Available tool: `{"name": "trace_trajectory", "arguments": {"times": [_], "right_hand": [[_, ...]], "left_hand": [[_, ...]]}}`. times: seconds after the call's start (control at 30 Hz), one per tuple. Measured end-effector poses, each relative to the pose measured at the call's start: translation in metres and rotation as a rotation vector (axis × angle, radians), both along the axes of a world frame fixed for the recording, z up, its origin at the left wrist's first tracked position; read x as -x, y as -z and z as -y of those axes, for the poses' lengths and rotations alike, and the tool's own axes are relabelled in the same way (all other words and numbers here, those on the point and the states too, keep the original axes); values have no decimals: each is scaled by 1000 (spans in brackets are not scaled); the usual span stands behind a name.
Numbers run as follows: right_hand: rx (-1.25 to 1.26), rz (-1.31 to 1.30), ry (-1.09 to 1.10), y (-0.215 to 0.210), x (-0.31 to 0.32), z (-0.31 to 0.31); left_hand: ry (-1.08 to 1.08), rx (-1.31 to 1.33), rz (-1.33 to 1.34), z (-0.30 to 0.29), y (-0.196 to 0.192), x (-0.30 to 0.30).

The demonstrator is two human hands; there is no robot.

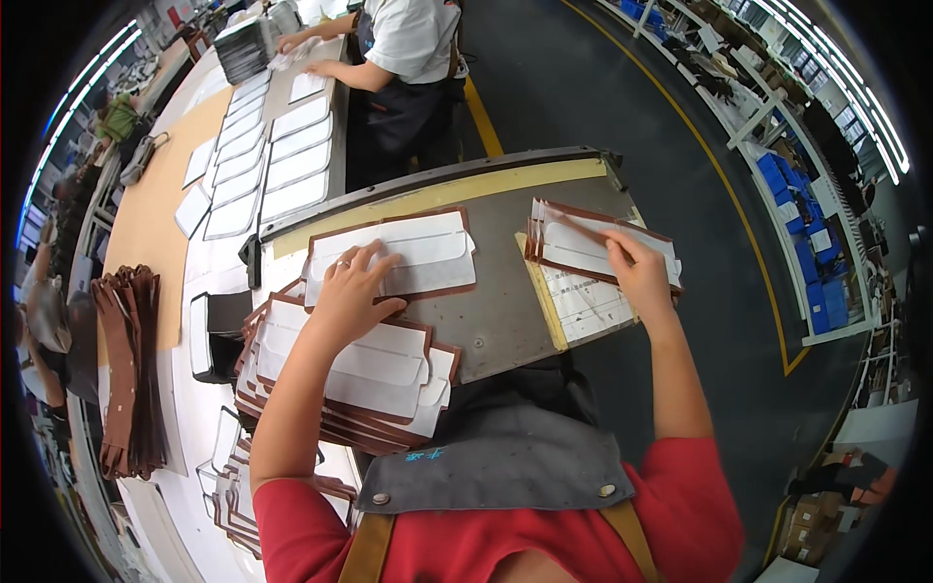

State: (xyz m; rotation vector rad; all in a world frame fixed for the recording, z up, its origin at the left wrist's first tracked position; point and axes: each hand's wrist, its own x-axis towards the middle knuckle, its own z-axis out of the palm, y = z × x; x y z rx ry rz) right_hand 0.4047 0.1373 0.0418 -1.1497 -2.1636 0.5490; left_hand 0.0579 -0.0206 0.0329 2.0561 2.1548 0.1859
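My left hand (360,284) lies with spread fingers on a white flat panel (428,255) bordered in brown, on the grey metal worktop (496,325). Close under my left forearm is a fanned pile of similar brown-edged white panels (374,374). To the right, my right hand (637,267) is closed above a smaller stack of such panels (564,248). Its fingers pinch a thin brown strip (575,224), blurred, that slants over the top panel; whether it is separate or a panel edge I cannot tell. A printed sheet (588,303) sits under that stack.
Long brown strips (129,369) hang in a bundle at the left. White panels lie in rows (296,160) on the far table, where a co-worker (413,58) handles pieces. A metal rail (437,180) edges the worktop. Shelves with blue bins (807,233) line the right.
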Motion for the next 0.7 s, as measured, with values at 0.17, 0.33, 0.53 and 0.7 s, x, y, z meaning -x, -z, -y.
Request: {"name": "trace_trajectory", "arguments": {"times": [0.17, 0.33, 0.53, 0.7], "right_hand": [[-404, 168, -143, 32, 3, 9], [-210, 28, -279, 12, 57, 5], [-318, 272, -542, 48, 167, -7], [-392, 532, -426, 52, 196, -26]], "left_hand": [[23, -48, 34, 0, 8, 3], [-46, -87, -7, -3, 9, 5], [-265, -118, -136, -5, 28, 27], [-283, -143, -164, -11, 33, 41]]}}
